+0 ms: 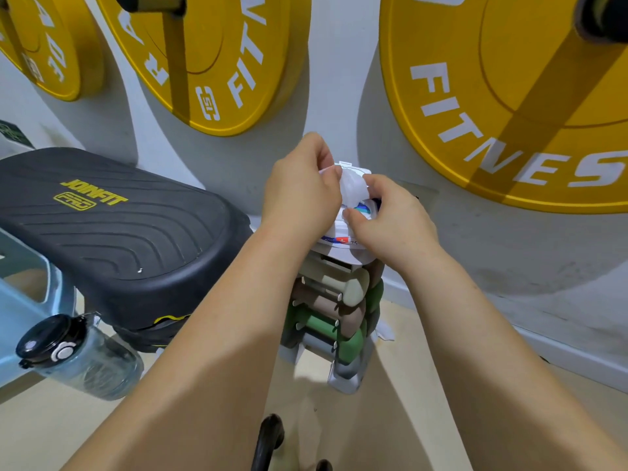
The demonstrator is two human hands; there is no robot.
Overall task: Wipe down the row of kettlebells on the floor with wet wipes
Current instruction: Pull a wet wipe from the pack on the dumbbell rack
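Observation:
A white pack of wet wipes (339,248) rests on top of a small dumbbell rack (334,311), its lid flipped up at the back. My left hand (300,185) pinches a white wet wipe (351,185) that sticks up out of the pack's opening. My right hand (396,219) presses down on the pack, thumb and fingers beside the opening. A black kettlebell handle (268,440) shows at the bottom edge, between my forearms; the rest of the kettlebell is out of frame.
A black padded bench (112,226) stands at the left, with a clear water bottle (78,358) below it. Yellow weight plates (503,96) hang on the grey wall behind. The floor (407,385) is beige.

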